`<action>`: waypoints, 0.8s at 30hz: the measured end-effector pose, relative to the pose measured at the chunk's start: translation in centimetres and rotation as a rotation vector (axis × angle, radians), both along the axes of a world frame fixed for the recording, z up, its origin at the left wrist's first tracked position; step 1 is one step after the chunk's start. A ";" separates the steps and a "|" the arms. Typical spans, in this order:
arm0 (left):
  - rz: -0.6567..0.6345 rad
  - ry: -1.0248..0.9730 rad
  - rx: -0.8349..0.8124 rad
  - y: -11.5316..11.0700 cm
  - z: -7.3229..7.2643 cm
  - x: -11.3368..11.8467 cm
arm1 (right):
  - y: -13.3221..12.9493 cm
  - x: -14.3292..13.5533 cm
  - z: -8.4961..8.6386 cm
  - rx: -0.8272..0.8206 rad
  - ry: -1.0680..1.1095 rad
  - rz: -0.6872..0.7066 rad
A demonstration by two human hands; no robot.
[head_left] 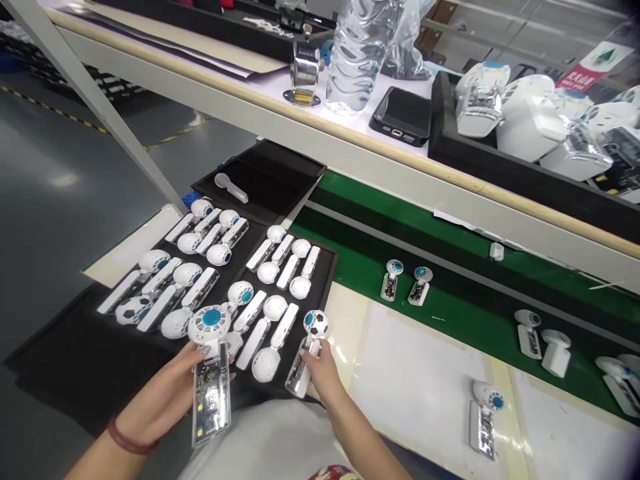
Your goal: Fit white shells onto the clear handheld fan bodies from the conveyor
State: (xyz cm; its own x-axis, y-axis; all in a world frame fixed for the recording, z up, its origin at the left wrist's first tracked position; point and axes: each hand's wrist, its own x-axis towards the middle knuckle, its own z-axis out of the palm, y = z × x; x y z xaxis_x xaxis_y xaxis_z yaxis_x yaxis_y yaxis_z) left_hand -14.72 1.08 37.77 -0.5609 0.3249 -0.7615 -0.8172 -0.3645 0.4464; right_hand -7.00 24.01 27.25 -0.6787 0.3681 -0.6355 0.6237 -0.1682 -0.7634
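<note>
at the black tray (327, 280), the left hand (173, 381) gripped a blue-centred device (211, 393) below its head, presumably to expose its casing; the right hand (324, 368) pinched a football-patterned device (315, 325), likely steadying it.

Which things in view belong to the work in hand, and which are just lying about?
Seem part of the work:
- left hand, holding a clear-handled unit
- right hand, gripping a football-headed unit
- black tray and its rows of units
- probably the belt units

Seem just lying about, on the shelf:
- phone
- bottle
- silver item, unclear what
</note>
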 end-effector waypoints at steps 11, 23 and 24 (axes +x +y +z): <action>-0.098 0.125 -0.149 -3.9 -1.3 -0.8 | -2.0 -0.7 -0.7 0.418 -0.122 0.310; -0.680 0.453 0.034 6.2 -1.9 -3.9 | -0.9 -5.6 6.8 -0.402 0.426 0.049; -0.771 0.602 -0.083 7.7 -2.2 -4.2 | -0.2 -6.3 6.8 -0.412 0.453 -0.011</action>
State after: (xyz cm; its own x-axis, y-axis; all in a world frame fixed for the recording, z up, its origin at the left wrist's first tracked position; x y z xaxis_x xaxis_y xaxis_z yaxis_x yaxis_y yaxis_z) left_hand -18.96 8.81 35.55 -0.5193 0.7234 -0.4549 -0.4457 0.2249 0.8665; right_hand -13.31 23.80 34.02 -0.9124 0.1620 -0.3759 0.2486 -0.5104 -0.8232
